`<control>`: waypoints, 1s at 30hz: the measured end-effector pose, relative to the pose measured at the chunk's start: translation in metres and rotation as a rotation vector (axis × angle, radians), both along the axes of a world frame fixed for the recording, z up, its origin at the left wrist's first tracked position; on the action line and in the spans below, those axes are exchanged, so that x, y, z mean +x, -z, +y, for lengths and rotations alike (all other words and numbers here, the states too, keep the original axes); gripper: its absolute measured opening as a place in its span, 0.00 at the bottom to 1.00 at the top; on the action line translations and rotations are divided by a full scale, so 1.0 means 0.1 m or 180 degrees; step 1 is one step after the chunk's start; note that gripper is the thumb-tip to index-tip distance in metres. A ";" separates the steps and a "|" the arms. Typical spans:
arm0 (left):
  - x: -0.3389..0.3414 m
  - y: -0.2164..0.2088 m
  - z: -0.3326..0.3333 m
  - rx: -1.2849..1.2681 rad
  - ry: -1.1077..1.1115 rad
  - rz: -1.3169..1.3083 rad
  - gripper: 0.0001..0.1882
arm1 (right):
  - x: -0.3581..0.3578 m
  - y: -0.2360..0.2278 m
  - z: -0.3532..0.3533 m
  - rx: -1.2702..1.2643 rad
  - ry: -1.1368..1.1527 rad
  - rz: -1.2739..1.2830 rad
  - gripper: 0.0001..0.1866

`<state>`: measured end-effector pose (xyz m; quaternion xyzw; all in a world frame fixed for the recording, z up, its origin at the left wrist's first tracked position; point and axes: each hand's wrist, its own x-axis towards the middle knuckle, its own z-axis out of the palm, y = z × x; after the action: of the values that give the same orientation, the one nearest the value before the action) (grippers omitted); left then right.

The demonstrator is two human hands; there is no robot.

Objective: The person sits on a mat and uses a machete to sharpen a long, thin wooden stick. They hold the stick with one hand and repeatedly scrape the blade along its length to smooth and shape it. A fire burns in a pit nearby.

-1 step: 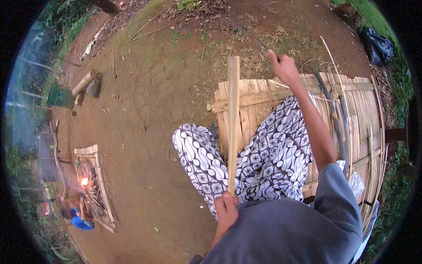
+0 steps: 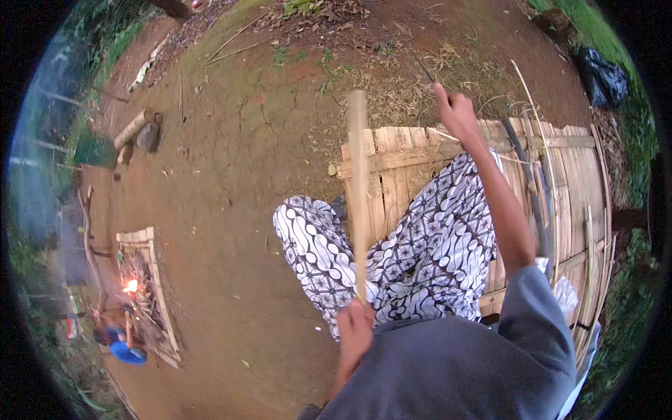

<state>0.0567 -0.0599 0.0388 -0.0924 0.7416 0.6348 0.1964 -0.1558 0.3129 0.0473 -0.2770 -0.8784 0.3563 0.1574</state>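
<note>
My left hand (image 2: pixel 355 329) is closed around the lower end of a long, pale bamboo strip (image 2: pixel 358 196). The strip stands out in front of my body, over my crossed legs in patterned trousers (image 2: pixel 315 245), its upper part blurred. Farther out on the right, my right hand (image 2: pixel 456 115) is closed on what looks like a knife (image 2: pixel 422 67) with a long, thin, dark blade. Its handle is hidden in my fist, and the blade points away to the upper left, apart from the strip.
I sit on a bamboo slat platform (image 2: pixel 574 168), where a dark pole (image 2: pixel 525 154) and thin strips lie. A black plastic bag (image 2: pixel 603 77) is at the far right. To the left, a person in blue (image 2: pixel 128 350) crouches by a fire (image 2: pixel 131 285) within a bamboo frame (image 2: pixel 162 315).
The bamboo strip and my left hand have shifted slightly left. The knife has swung outward, so more of its blade shows beyond my right hand.
</note>
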 end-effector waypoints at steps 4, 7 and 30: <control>-0.57 0.18 -0.02 0.0672 -0.0357 -0.0756 0.23 | 0.37 0.29 -0.29 -0.0668 -0.0512 0.0582 0.32; -0.74 0.14 -0.04 0.0625 -0.0073 -0.0695 0.21 | 0.53 0.36 -0.59 -0.0820 -0.0855 0.0348 0.29; -1.06 0.10 0.16 0.1390 -0.0069 -0.1253 0.10 | 1.03 1.23 -1.58 -0.0913 -0.2743 0.1356 0.25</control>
<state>-0.0497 -0.0437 0.0293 -0.1771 0.5341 0.7513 0.3449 -0.0526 0.1545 -0.0759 0.1710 -0.8035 0.5547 0.1321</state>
